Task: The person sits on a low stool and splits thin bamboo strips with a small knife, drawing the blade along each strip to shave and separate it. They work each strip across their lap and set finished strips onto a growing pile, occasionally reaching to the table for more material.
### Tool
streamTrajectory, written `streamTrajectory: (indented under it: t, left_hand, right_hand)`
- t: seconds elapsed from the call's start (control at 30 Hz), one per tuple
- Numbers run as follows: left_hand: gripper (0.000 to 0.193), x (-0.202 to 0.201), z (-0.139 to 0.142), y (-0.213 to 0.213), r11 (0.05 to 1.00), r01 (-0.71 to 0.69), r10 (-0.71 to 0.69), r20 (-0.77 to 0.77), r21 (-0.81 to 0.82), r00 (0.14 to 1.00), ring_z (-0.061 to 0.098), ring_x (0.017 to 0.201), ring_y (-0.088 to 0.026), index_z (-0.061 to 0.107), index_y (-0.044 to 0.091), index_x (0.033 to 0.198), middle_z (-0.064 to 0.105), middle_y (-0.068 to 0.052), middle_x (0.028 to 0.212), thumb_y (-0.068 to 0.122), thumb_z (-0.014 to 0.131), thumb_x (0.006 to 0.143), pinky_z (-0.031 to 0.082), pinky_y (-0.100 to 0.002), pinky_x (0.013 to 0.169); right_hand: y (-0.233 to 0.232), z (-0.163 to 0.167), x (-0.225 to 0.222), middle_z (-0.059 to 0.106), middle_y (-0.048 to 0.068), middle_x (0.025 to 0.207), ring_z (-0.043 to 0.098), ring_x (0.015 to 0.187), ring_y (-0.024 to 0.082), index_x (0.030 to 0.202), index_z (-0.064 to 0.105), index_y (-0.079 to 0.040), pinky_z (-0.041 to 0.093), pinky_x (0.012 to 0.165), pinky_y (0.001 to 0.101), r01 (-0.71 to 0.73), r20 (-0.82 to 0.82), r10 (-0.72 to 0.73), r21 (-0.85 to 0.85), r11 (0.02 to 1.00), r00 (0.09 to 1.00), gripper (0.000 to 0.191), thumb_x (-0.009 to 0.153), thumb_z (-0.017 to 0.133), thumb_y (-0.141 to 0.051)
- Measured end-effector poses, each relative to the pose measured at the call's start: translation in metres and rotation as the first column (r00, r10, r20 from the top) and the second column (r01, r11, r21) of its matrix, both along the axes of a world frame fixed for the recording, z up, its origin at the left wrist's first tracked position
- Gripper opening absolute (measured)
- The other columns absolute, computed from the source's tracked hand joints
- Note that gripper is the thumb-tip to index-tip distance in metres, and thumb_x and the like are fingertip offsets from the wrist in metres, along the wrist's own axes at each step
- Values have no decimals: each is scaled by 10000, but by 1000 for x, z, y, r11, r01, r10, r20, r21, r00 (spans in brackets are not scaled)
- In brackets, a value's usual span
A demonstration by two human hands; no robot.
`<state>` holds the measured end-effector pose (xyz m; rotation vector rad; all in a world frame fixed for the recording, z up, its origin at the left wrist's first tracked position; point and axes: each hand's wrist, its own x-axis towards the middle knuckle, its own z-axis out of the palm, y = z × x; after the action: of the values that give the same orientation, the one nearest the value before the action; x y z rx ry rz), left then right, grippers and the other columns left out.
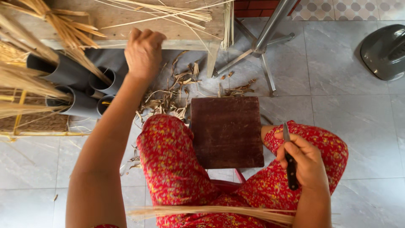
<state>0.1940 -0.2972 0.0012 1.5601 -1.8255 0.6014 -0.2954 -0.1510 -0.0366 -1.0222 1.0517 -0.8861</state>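
the knife [289,162] sits in the right hand [304,162], which rests on the right knee; the fingers are wrapped round its dark handle and the thin blade points up and away from the body. just beside it, between the knees, lies a dark brown wooden board [227,131], square and flat, with its top bare. a bundle of pale straw [211,212] crosses the lap below, running under the right forearm.

the left hand [143,52] is stretched forward to the edge of a wooden bench [160,25], knuckles up and fingers curled in a loose fist; whether it grips any stalk cannot be told. loose pale stalks [168,10] lie scattered on the bench top. to the left of that arm, grey plastic pipes [80,82] lie tilted side by side, with bunches of dry straw [25,50] standing out of them.

on the grey tiled floor [350,114], between bench and board, lies a heap of dry brown husk scraps [168,95]. the metal legs of a stand [263,42] rise behind the board, and a dark grey rounded base [384,52] sits at the far right. the legs wear red patterned cloth [173,164].
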Motion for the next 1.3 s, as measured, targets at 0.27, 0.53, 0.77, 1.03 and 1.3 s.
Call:
streamTrajectory:
  t: [0.27,0.53,0.77,1.03,1.3]
  left_hand:
    - [124,44,9,-91,992,-123,125,73,-28,989,618,952,-302,766,171,902,706,-42,950,51,764,872,506,-419,801]
    - [547,32,-20,-101,967,-194,190,35,168,981,598,1096,-356,700,118,1313,665,-124,1276,117,868,792,505,-467,831]
    - [344,-34,-24,-42,773,103,11,-176,627,984,691,1046,-334,727,224,1238,709,-103,1218,312,781,911,566,-446,861]
    - [340,-149,3,129,273,638,-525,-444,720,726,704,1061,-303,741,193,1164,744,-83,1157,387,694,888,560,-440,896]
    - [379,-223,-47,246,-88,697,-512,-633,711,581,722,991,-327,760,216,1155,770,-109,1052,478,631,914,551,-478,837]
  right_hand:
    - [7,-1,0,667,91,739,575,581,118,1286,644,48,471,525,244,34,-74,-25,129,991,997,341,1013,522,-117]
    - [10,5,2,676,96,745,585,590,117,1283,650,68,484,544,242,10,-64,-2,131,991,998,334,1024,516,-94]
    - [6,0,3,670,92,749,575,594,117,1290,641,71,473,550,240,12,-59,-6,100,995,998,338,1027,518,-100]
    - [1,7,8,634,85,785,551,630,142,1287,649,55,448,596,253,79,38,-76,-80,994,996,311,1059,552,-133]
    - [21,30,-3,619,115,795,542,672,185,1318,630,68,452,632,300,137,184,-93,-238,962,979,293,1082,573,-96]
